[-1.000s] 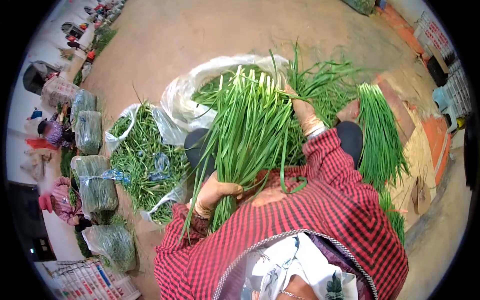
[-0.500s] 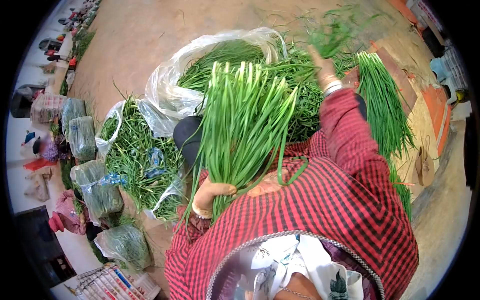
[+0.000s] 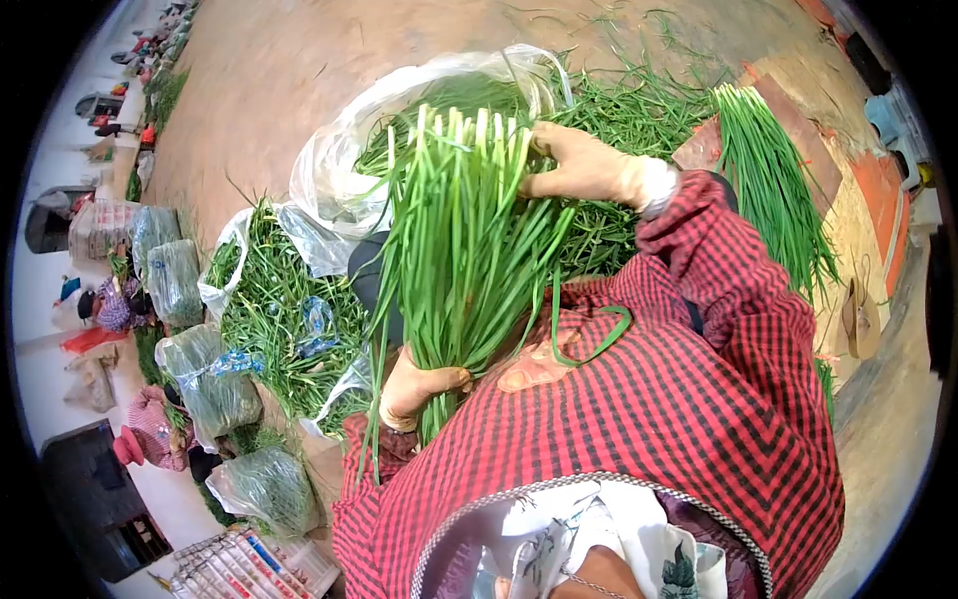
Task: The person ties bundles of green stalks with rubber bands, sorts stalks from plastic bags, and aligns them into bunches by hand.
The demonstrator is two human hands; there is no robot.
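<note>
A thick bunch of garlic chives stands upright before my lap, white cut ends up and green leaves down. My left hand, in a pale glove, is closed round the leafy lower part. High on the bunch's right edge, my right hand, gloved too, has its thumb and curled fingers round stalks just below the white ends. One long leaf loops out over the red-and-black checked garment. Behind the bunch, an open clear plastic bag holds more chives.
Loose leaves are heaped behind my right hand. A neat pile of chives lies at right on a board, near a sandal. At left are an open bag of trimmings, wrapped bundles and a person.
My right hand has come back from the upper right, where it was flinging loose leaves, to the top of the bunch. The left hand keeps its hold, and the bunch has shifted slightly left.
</note>
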